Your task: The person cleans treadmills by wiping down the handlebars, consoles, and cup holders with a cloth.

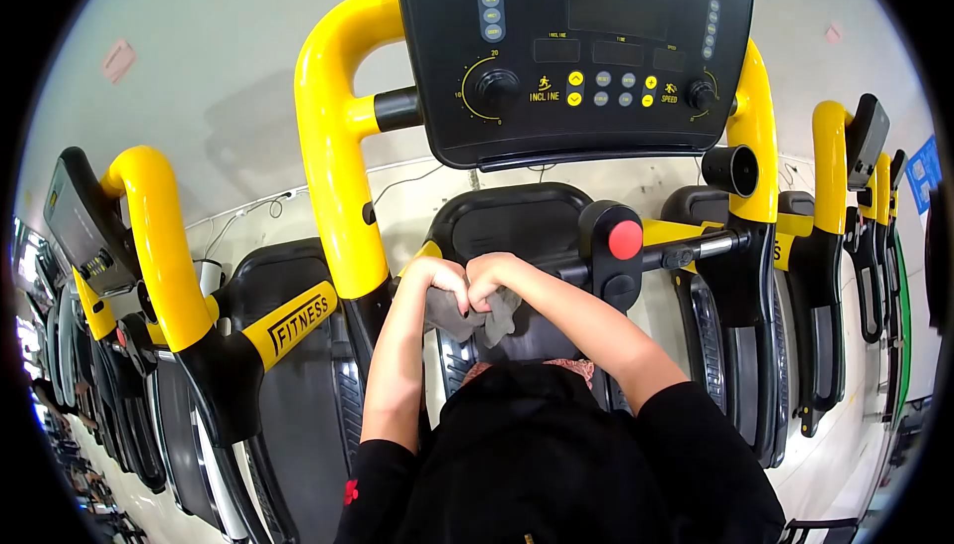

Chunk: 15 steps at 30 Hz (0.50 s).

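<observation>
A grey cloth (455,317) hangs bunched beneath my two hands, in front of my body. My left hand (438,276) is closed on the cloth, wrist bent inward. Right beside it, my right hand (489,274) is closed on the cloth too, the knuckles of both hands close together. Most fingertips are hidden below the hands. Close to the right forearm, a black housing with a red button (624,240) sits on the treadmill's crossbar (566,274). Ahead of the hands is the black treadmill hood (512,221).
Above stands the treadmill console (586,62) with knobs and buttons, between thick yellow uprights (343,147). A black cup holder (730,170) juts from the right upright. More treadmills line both sides, one with a yellow FITNESS handrail (298,323). Cables run along the wall.
</observation>
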Available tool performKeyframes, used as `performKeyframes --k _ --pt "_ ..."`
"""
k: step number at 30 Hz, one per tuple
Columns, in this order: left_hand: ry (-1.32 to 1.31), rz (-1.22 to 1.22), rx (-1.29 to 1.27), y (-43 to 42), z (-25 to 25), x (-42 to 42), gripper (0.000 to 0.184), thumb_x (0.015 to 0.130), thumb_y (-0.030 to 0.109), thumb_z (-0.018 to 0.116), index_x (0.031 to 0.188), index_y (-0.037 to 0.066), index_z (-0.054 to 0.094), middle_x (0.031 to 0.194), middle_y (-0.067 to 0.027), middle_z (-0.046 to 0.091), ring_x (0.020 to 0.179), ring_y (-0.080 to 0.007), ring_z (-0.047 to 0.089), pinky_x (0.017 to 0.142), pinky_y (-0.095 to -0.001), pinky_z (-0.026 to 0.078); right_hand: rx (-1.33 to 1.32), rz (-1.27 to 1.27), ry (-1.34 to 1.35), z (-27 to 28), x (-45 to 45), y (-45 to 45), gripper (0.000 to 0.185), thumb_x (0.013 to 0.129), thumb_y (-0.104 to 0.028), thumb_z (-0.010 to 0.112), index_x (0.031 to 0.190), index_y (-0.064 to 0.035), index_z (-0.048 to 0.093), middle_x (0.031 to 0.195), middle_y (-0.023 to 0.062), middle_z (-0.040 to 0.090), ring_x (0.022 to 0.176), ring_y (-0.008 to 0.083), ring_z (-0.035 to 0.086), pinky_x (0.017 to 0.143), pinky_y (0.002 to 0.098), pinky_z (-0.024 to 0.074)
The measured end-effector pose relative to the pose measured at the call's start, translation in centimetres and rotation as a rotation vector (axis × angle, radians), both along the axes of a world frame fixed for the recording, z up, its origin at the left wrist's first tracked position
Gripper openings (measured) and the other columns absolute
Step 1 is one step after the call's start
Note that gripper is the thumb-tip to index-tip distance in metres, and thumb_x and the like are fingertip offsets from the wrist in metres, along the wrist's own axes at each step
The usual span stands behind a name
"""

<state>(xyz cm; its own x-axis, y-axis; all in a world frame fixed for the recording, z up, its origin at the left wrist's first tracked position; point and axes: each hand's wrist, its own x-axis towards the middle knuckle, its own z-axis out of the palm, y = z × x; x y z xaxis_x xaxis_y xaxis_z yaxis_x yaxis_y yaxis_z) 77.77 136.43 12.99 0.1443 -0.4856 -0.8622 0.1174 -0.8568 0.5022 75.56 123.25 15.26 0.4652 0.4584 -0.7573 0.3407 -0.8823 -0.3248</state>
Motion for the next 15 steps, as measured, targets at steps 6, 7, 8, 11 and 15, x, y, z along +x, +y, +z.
performKeyframes --k 6,7,8,11,15 --pt "-0.947 0.053 -0.095 -0.2 2.3 -5.8 0.036 0.054 0.022 0.069 0.084 0.003 0.063 0.082 -0.0137 0.066 0.077 -0.0343 0.062 0.07 -0.041 0.049 0.124 -0.094 -0.727 -0.7 -5.7 -1.2 0.046 0.06 -0.026 0.072 0.099 -0.0043 0.06 0.091 0.0087 0.064 0.084 0.0228 0.064 0.075 0.0362 0.0471" --pt "-0.945 0.054 -0.095 -0.6 1.6 -7.1 0.036 0.054 0.022 0.069 0.084 0.003 0.063 0.082 -0.0137 0.066 0.077 -0.0343 0.062 0.07 -0.041 0.049 0.114 -0.05 -0.842 -1.0 -6.2 -1.5 0.048 0.061 -0.024 0.072 0.102 -0.0042 0.057 0.091 0.0079 0.063 0.085 0.0231 0.062 0.076 0.0365 0.0456" --pt "-1.25 0.165 -0.083 -1.1 0.8 -8.3 0.038 0.053 0.021 0.069 0.086 0.004 0.062 0.082 -0.0132 0.064 0.077 -0.0326 0.061 0.071 -0.0397 0.047 0.115 -0.05 -0.84 -1.3 -6.2 -1.9 0.048 0.061 -0.024 0.072 0.102 -0.0042 0.057 0.091 0.0079 0.063 0.085 0.0231 0.062 0.076 0.0365 0.0456" --pt "-1.918 0.418 -0.213 -2.9 -1.5 -10.9 0.041 0.055 0.007 0.064 0.095 0.004 0.058 0.091 -0.0107 0.06 0.084 -0.0286 0.055 0.08 -0.0391 0.04 0.151 0.006 -0.993 -2.2 -7.1 -2.8 0.037 0.068 -0.02 0.065 0.102 -0.0051 0.057 0.087 0.0066 0.06 0.081 0.0227 0.06 0.074 0.0356 0.0445" --pt "-1.938 0.392 -0.206 -4.6 -0.9 -11.4 0.043 0.057 0.006 0.063 0.1 0.001 0.057 0.094 -0.0124 0.059 0.087 -0.0295 0.055 0.083 -0.0413 0.04 0.341 0.032 -1.254 -2.3 -7.7 -5.2 0.031 0.074 -0.016 0.054 0.101 -0.0028 0.058 0.085 0.0062 0.059 0.077 0.0204 0.057 0.074 0.0331 0.0436"
